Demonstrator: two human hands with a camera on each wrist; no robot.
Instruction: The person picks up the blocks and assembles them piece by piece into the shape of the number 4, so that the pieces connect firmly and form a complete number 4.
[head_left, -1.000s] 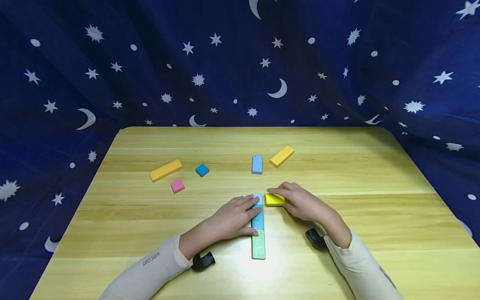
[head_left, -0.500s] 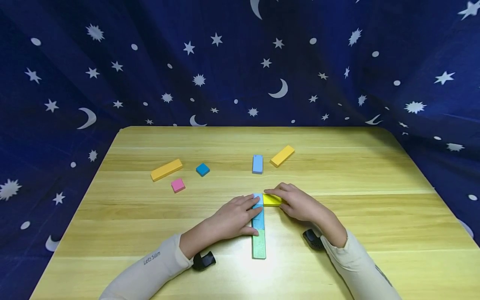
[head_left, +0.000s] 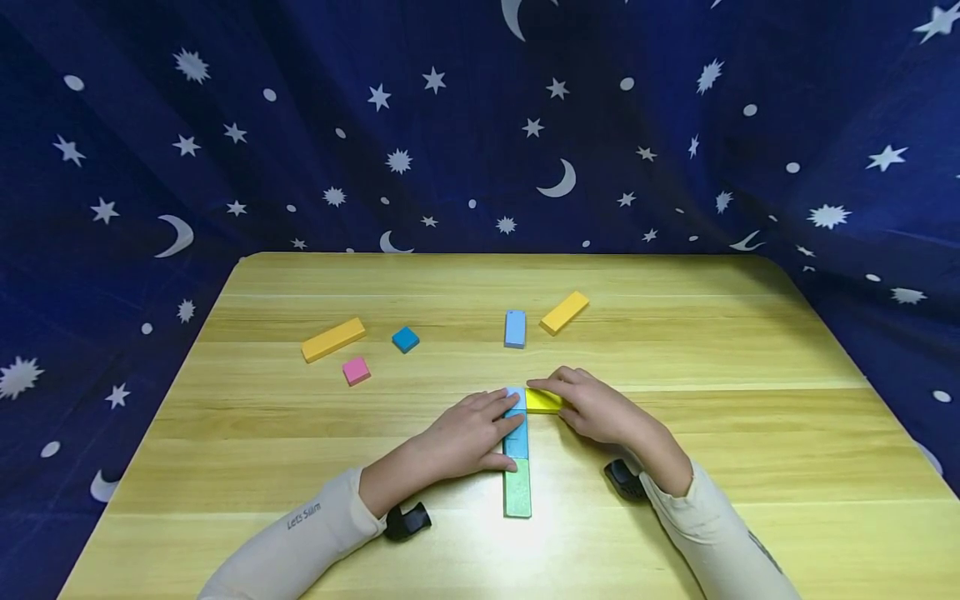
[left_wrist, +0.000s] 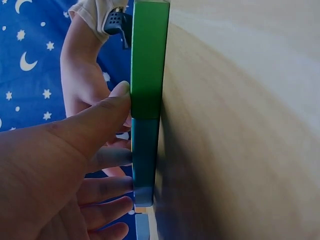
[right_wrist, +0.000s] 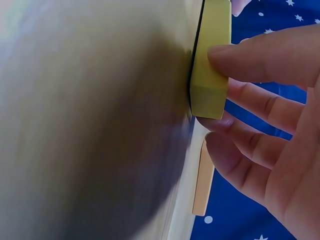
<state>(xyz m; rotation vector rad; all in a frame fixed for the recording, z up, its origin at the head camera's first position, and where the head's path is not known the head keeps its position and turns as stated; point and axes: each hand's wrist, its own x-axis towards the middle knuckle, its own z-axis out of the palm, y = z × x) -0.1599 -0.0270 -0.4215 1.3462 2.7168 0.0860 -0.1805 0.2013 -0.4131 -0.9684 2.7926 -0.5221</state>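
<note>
A row of flat blocks runs lengthwise on the table: a green block (head_left: 517,493) nearest, a medium-blue block (head_left: 516,448), then a light blue block (head_left: 517,390). My left hand (head_left: 461,437) rests on this row, fingers spread and mostly straight; its thumb touches the green block near the joint and the fingertips press the blue ones. On the right, my right hand (head_left: 603,408) pinches a yellow block (head_left: 543,402) between thumb and fingers. That yellow block lies crosswise, its left end against the light blue block. Part of its right end is hidden under the hand.
Farther back lie a periwinkle block (head_left: 515,329) and an orange block (head_left: 564,312). Back left are a second orange block (head_left: 333,340), a dark blue square (head_left: 405,339) and a pink square (head_left: 356,371). A starry curtain (head_left: 465,125) hangs behind the table.
My right hand has slid the yellow block left, closing the small gap to the light blue block. The left hand has stayed in place on the row.
</note>
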